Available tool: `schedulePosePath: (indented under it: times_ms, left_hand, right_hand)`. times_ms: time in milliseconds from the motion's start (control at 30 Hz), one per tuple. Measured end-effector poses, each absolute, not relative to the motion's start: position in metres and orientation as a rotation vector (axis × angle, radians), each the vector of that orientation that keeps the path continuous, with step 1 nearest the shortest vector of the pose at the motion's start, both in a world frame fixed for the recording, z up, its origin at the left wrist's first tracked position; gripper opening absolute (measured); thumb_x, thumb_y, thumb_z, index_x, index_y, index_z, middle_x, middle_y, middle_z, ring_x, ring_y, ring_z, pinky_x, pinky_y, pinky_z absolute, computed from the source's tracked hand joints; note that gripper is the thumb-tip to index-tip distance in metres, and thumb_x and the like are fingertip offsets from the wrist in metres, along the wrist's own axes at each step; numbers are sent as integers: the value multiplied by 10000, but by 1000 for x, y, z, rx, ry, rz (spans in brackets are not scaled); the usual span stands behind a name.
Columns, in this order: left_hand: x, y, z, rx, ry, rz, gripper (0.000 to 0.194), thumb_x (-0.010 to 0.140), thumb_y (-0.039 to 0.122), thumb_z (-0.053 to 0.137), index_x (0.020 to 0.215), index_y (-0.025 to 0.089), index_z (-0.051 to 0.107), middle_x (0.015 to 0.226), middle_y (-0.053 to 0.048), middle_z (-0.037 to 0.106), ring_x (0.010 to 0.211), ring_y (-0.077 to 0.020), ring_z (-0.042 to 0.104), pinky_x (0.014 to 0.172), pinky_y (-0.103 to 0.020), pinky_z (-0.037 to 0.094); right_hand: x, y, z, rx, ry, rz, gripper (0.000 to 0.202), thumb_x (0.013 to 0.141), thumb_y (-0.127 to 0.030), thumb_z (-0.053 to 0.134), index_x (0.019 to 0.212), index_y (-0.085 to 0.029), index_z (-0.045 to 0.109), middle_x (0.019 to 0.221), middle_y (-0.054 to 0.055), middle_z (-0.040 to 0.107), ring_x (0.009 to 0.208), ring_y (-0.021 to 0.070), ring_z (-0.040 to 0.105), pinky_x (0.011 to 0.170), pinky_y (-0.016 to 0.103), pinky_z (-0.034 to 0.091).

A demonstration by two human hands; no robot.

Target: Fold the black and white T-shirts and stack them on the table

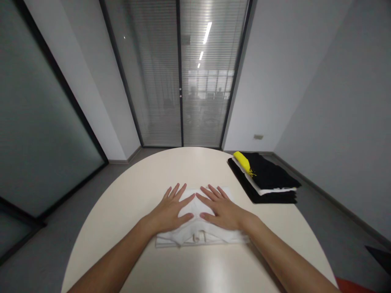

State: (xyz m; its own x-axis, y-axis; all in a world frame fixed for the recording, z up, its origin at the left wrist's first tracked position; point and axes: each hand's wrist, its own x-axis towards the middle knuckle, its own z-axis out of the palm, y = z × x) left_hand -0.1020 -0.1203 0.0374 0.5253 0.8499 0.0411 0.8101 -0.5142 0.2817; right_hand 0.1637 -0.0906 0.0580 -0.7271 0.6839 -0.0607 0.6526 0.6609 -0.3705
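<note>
A folded white garment point(200, 237) lies flat on the pale round table point(195, 165), with its collar at the near edge. My left hand point(171, 211) rests palm down on the left part of the garment, its fingers spread. On the right part lies my right hand point(221, 209), also palm down with fingers apart. The two index fingertips nearly meet at the middle of the cloth. Both hands cover much of the garment. Neither hand grips anything.
At the table's right edge sits a stack of folded clothes point(271, 175), black, white and yellow. Beyond the table stand a glass partition with blinds point(159, 81) and grey walls. Something red point(351, 285) shows at the bottom right.
</note>
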Motion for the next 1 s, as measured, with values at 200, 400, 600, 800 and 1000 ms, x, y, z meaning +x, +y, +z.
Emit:
schedulePosePath:
  times_ms: [200,400,600,800,1000]
  left_hand:
    - [-107,-121,45,2576,1345,244,831,873,668,611,1583,358,313,1697,-100,51,1536,-445,-24,1196,-698,76]
    - [-97,-127,47,2609,1210,240,1006,803,755,624,1605,258,274,1685,-137,131,1550,-409,31,1230,-640,85]
    - [-100,-125,40,2597,1186,378,672,1010,527,448,1599,250,283,1668,-88,248,1559,-311,132,1259,-553,144]
    - [-104,-119,40,2568,1225,423,569,1051,479,373,1563,231,359,1640,-73,332,1544,-258,220,1264,-495,202]
    - [-104,-116,33,2560,1224,436,567,1052,489,373,1566,251,355,1638,-69,332,1544,-249,223,1260,-487,205]
  right_hand:
    - [167,-90,63,-1089,-2830,634,840,897,-732,525,1595,-327,294,1693,121,96,1550,398,16,1215,644,22]
    - [166,-94,69,-1053,-2807,549,851,811,-697,663,1518,-269,461,1642,176,290,1535,407,154,1205,650,63]
    - [157,-101,80,-814,-2745,501,569,688,-528,839,1122,-197,678,1224,119,665,1273,330,525,1129,509,317]
    - [142,-115,81,-612,-2770,583,332,701,-338,843,983,-209,722,974,47,694,975,235,627,940,377,434]
    - [137,-122,81,-452,-2840,578,287,765,-177,728,1022,-285,798,1114,32,692,999,201,629,915,335,448]
